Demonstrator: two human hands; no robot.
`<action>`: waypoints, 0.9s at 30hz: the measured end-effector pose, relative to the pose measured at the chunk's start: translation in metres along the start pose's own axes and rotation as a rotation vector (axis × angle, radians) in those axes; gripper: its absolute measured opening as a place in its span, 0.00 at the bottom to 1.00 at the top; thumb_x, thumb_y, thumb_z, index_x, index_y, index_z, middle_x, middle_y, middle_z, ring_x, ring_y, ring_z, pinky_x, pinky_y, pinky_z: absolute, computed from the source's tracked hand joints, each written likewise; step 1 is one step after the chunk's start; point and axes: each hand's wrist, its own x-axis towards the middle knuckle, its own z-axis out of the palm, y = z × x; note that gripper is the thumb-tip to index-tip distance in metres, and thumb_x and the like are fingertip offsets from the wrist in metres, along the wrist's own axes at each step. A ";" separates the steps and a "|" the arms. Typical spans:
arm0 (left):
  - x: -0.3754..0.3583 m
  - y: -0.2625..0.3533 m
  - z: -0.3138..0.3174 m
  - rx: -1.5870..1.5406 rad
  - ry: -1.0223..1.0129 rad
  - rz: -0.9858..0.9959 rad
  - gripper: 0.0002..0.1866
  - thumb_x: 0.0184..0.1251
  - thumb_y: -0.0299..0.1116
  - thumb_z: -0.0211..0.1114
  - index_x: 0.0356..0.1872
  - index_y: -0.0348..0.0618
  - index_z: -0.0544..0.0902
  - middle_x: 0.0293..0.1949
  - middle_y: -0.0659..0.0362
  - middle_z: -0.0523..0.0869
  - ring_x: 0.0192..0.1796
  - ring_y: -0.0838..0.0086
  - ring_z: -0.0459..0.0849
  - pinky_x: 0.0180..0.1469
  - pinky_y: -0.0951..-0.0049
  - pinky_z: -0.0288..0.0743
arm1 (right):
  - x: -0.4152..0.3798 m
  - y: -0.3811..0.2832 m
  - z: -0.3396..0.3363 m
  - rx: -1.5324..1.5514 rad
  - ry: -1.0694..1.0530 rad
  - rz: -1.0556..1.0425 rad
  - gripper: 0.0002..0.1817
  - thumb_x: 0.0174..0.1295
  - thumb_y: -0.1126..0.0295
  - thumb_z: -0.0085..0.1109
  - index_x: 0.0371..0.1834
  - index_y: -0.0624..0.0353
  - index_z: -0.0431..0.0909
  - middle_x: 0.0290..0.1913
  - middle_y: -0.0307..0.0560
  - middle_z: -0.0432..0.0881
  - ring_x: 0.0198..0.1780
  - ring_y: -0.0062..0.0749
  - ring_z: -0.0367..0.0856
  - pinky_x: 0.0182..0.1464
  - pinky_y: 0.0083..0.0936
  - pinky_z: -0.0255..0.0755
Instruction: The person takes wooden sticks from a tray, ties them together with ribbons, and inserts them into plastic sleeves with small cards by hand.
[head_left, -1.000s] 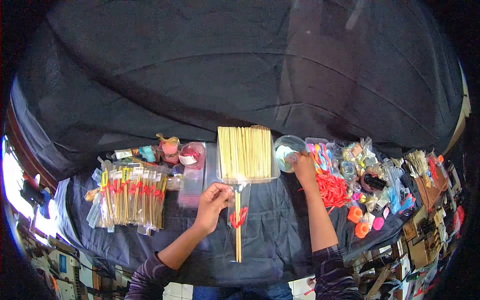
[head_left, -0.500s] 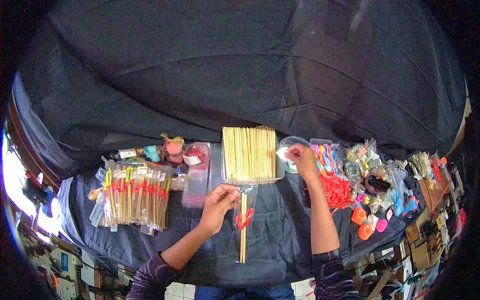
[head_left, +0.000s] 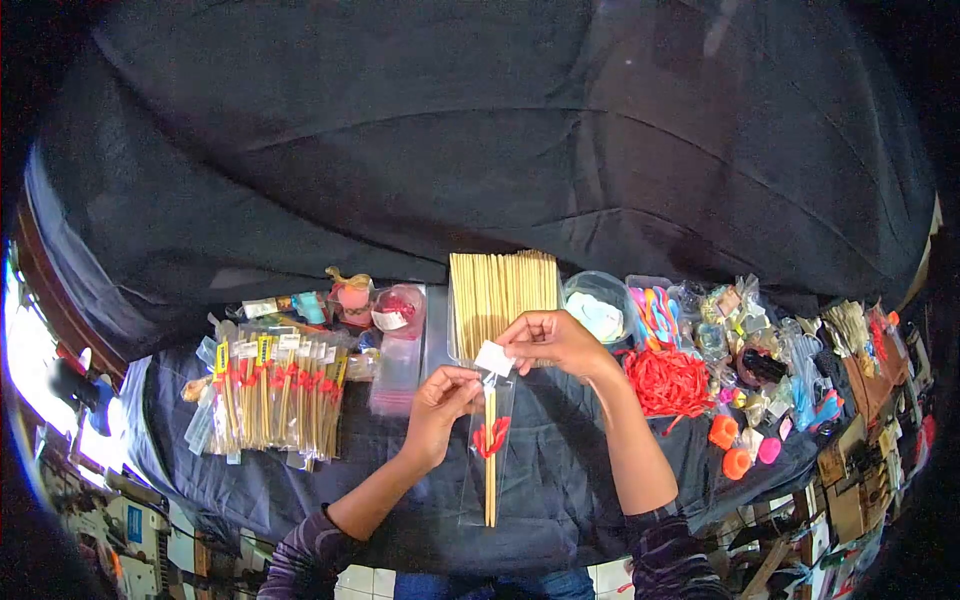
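Observation:
My left hand pinches the top edge of a clear plastic bag. Inside the bag is a pair of chopsticks with a red ribbon bow around them, hanging upright. Between the thumb and fingers of my right hand is a small white card, right at the bag's mouth and close to my left fingertips. Just behind both hands stands a clear tray full of wooden chopsticks.
Left lie several bagged chopsticks with red bows, beside flat clear bags and a small tub. Right are a round tub of white cards, a red ribbon pile, orange pieces and mixed trinkets. Black cloth covers the table.
My right hand has moved left from the round tub to the bag's top, bringing the white card with it. My left hand still holds the bag in nearly the same place.

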 end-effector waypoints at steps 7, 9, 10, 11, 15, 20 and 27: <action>0.001 -0.002 -0.001 0.033 -0.003 0.008 0.05 0.63 0.26 0.58 0.39 0.39 0.75 0.35 0.61 0.79 0.38 0.79 0.78 0.41 0.76 0.76 | -0.004 -0.003 -0.004 0.001 -0.078 0.001 0.10 0.56 0.74 0.59 0.39 0.67 0.78 0.32 0.44 0.81 0.30 0.21 0.78 0.32 0.17 0.73; 0.001 -0.002 -0.002 0.019 -0.002 0.009 0.05 0.63 0.26 0.58 0.39 0.39 0.75 0.35 0.61 0.80 0.37 0.79 0.79 0.41 0.76 0.76 | -0.004 -0.003 -0.006 0.016 -0.119 -0.007 0.10 0.56 0.74 0.59 0.39 0.67 0.78 0.33 0.45 0.81 0.30 0.21 0.78 0.32 0.17 0.73; 0.001 -0.002 -0.001 0.019 -0.002 0.010 0.05 0.63 0.26 0.58 0.39 0.39 0.75 0.35 0.61 0.80 0.37 0.79 0.79 0.41 0.76 0.76 | -0.003 -0.002 -0.007 0.004 -0.158 0.009 0.10 0.56 0.74 0.59 0.40 0.67 0.77 0.33 0.44 0.81 0.31 0.22 0.79 0.33 0.17 0.74; 0.001 -0.002 -0.001 0.024 0.001 0.014 0.05 0.63 0.26 0.58 0.39 0.39 0.75 0.36 0.60 0.80 0.36 0.79 0.79 0.41 0.77 0.76 | -0.003 -0.001 -0.007 -0.006 -0.196 0.027 0.10 0.57 0.73 0.59 0.41 0.66 0.77 0.33 0.44 0.81 0.32 0.22 0.79 0.34 0.18 0.75; 0.000 0.000 0.000 0.030 -0.010 0.005 0.06 0.63 0.26 0.58 0.40 0.38 0.75 0.37 0.60 0.80 0.37 0.79 0.79 0.41 0.77 0.76 | -0.005 -0.005 -0.004 -0.037 -0.236 0.033 0.10 0.57 0.75 0.57 0.41 0.68 0.78 0.34 0.45 0.81 0.31 0.21 0.78 0.34 0.17 0.74; 0.000 0.000 0.002 0.019 0.000 0.019 0.06 0.63 0.26 0.58 0.39 0.38 0.75 0.36 0.60 0.80 0.38 0.79 0.79 0.41 0.76 0.76 | -0.006 -0.003 -0.004 -0.083 -0.302 0.068 0.10 0.58 0.74 0.55 0.42 0.66 0.78 0.35 0.44 0.81 0.32 0.20 0.78 0.36 0.17 0.73; 0.000 -0.001 -0.002 0.079 -0.019 0.024 0.06 0.63 0.27 0.57 0.40 0.40 0.74 0.35 0.62 0.79 0.38 0.81 0.78 0.40 0.78 0.74 | -0.017 -0.004 -0.007 -0.080 -0.423 0.113 0.14 0.60 0.75 0.52 0.49 0.64 0.75 0.37 0.42 0.79 0.36 0.21 0.77 0.41 0.19 0.73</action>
